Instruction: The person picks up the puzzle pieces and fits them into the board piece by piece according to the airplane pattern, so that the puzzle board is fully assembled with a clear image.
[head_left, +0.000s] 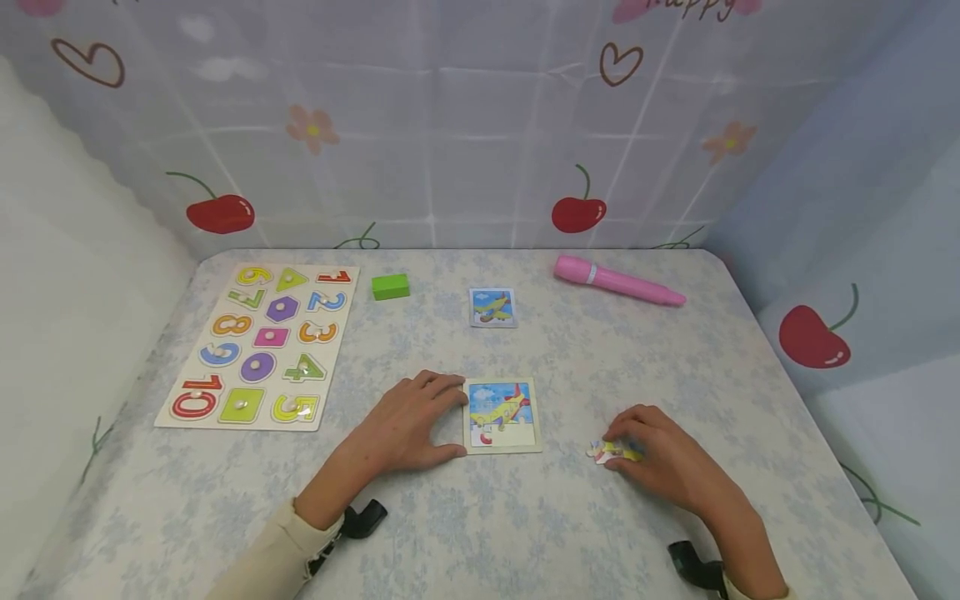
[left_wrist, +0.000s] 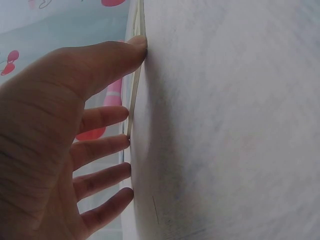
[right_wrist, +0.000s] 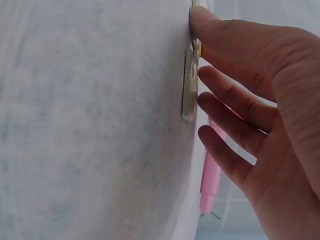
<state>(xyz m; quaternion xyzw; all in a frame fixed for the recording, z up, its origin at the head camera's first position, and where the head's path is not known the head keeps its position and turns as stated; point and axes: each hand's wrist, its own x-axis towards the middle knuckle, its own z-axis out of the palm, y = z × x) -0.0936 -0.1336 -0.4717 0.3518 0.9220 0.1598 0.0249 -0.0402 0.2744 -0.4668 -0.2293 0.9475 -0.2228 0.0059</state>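
Observation:
A small jigsaw puzzle board (head_left: 501, 417) with a yellow airplane picture lies mid-table, its lower part showing cream backing. At its left edge my left hand (head_left: 405, 425) rests with fingers spread, the thumb and fingertips touching the frame. The left wrist view shows the thumb (left_wrist: 127, 52) against the board's thin edge. To the right of the board, my right hand (head_left: 660, 454) pinches a jigsaw piece (head_left: 600, 453) between thumb and index finger, low over the table. In the right wrist view, more thin pieces (right_wrist: 188, 95) lie under the other fingers, partly hidden.
Behind the board lies a small airplane picture card (head_left: 492, 307). A green block (head_left: 391, 287) and a number-and-shape peg board (head_left: 258, 350) are to the left. A pink pen-shaped tube (head_left: 618, 282) lies at the back right. Printed curtains surround the table.

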